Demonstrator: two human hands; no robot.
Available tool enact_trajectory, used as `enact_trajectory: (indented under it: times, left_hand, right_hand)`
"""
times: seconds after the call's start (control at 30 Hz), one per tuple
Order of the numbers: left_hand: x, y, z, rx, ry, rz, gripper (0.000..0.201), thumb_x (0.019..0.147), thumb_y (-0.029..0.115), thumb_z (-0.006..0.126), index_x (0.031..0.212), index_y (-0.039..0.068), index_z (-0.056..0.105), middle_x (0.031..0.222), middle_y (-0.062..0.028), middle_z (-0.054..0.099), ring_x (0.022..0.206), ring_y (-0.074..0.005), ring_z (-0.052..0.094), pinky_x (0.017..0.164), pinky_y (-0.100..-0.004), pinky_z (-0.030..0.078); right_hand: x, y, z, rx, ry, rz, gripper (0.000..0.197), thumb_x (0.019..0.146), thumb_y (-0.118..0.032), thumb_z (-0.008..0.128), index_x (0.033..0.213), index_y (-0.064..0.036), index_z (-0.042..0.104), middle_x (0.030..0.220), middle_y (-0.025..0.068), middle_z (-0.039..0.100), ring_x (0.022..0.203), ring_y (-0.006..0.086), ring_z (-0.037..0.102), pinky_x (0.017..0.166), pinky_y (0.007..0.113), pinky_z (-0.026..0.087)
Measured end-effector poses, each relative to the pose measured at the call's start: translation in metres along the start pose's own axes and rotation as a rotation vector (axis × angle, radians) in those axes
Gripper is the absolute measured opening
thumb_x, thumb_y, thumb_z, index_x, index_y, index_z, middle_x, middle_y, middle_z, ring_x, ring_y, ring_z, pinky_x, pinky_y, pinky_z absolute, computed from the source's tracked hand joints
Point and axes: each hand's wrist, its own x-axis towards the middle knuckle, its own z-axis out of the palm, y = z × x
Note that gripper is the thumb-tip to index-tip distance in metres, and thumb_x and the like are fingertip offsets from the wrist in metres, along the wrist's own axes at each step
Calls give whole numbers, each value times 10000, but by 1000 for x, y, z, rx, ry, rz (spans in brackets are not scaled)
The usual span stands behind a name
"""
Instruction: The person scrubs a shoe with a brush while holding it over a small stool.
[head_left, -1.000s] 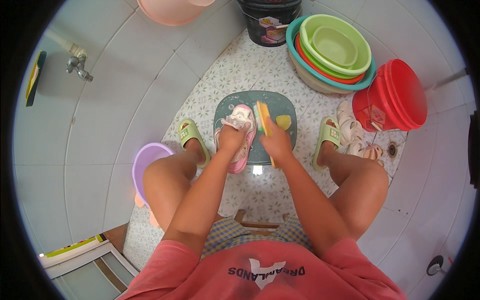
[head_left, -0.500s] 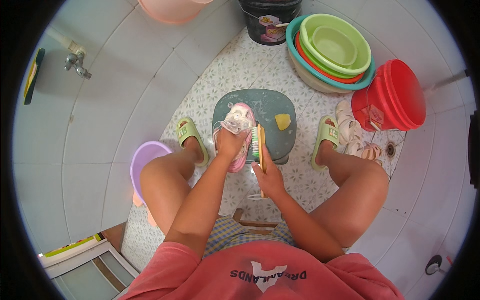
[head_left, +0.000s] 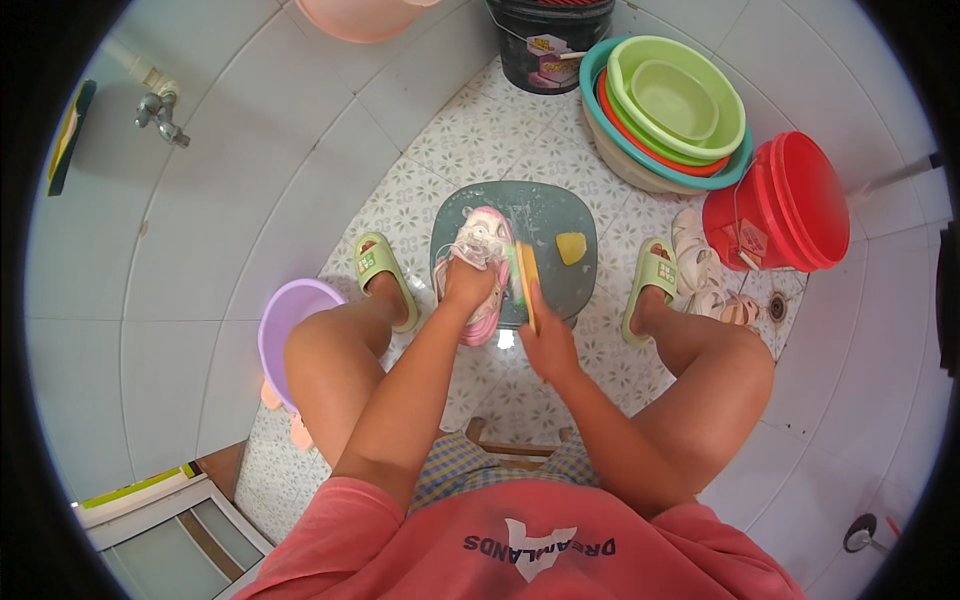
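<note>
A pink and white shoe (head_left: 484, 229) rests on a dark green stool top (head_left: 550, 205) between my feet. My left hand (head_left: 468, 283) is closed on the shoe, its fingers partly hidden at the opening among loose white laces. Wrapped round a wooden-backed scrub brush (head_left: 528, 268) is my right hand (head_left: 550, 345). The brush's white and green bristles face the shoe's right side and appear to touch it. A yellow piece, perhaps soap (head_left: 571, 248), lies on the stool top, right of the brush. Whitish wet smears mark the surface.
Nested basins (head_left: 738, 160) and a red bucket (head_left: 790, 200) stand at the far right, a black bucket (head_left: 540, 70) at the back. Pale sandals (head_left: 697, 265) lie beside my right foot. A purple basin (head_left: 285, 310) sits by my left knee. A tap (head_left: 160, 118) juts from the left wall.
My right hand has turned the brush so its wooden back shows more and its bristles face the shoe. The left hand keeps its hold. The whole view has shifted slightly.
</note>
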Motion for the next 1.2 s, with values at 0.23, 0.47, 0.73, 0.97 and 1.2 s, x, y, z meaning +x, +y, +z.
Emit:
enact_trajectory:
  times: [0.23,0.47,0.73,0.97,1.2]
  left_hand:
    - [-3,16,-8,-83,-53,-49,393,763,160,530,1131,28,560,1111,-191,589,1039,-334,559,886,-391,441]
    - [-4,11,0,-102,9,-79,394,762,158,529,1134,31,559,1109,-191,590,1046,-329,558,884,-385,442]
    - [-4,-6,-1,-390,62,-98,386,758,108,576,1130,8,558,1110,-150,608,1048,-278,574,876,-349,444]
    - [-7,23,-16,-641,-53,-300,423,734,-25,550,1157,-14,535,1106,-109,600,983,-192,591,808,-293,459]
    - [3,16,-16,-952,-15,-472,445,687,-120,524,1117,-7,539,1041,-90,589,910,-214,596,744,-305,493]
  right_hand:
    - [33,-12,4,-37,89,-12,667,782,-157,487,1404,-137,248,881,270,602,779,433,584,706,452,473]
    - [79,-22,-1,-159,74,-62,719,766,-176,509,1411,-100,199,824,273,599,772,441,579,708,495,455]
    - [-16,-2,8,-74,-36,23,747,744,-149,542,1413,-98,215,872,252,591,783,410,579,735,473,455]
    - [-18,29,10,184,190,-69,685,805,-184,593,1410,-149,273,1043,145,569,718,249,611,658,367,501]
    - [-28,4,1,534,-87,333,620,867,-290,565,1409,-178,285,952,144,550,751,210,574,652,323,470]
